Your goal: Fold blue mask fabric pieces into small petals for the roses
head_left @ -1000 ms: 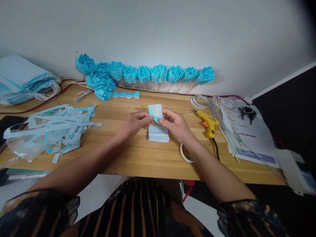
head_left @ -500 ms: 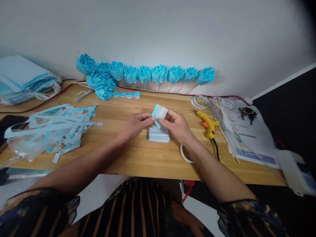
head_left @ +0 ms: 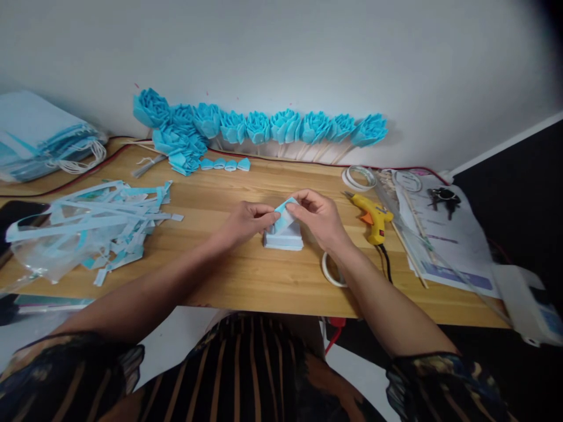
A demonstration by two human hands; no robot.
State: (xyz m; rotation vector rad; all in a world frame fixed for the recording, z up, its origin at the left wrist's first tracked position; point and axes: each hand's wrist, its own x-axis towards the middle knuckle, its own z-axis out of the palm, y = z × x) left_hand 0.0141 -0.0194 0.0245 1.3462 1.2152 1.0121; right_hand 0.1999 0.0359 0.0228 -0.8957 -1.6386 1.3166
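Observation:
Between my two hands is a small blue-and-white fabric piece (head_left: 284, 219), with a folded edge. My left hand (head_left: 250, 221) pinches its left side between thumb and fingers. On the right, my right hand (head_left: 317, 213) grips the upper corner, thumb on top. Just below the piece lies a neat stack of pale cut squares (head_left: 284, 241) on the wooden table (head_left: 211, 258). The fingers partly hide the back of the stack.
Blue fabric roses (head_left: 285, 125) on sticks lean along the wall. Folded petals (head_left: 225, 164) lie before them. Scrap strips (head_left: 118, 217) are heaped at left. A yellow glue gun (head_left: 372, 217), tape rolls (head_left: 358, 178) and keys (head_left: 444, 199) lie at right.
The fabric piece has been turned and folded over, so its blue side faces up more. My right hand has shifted slightly up and right.

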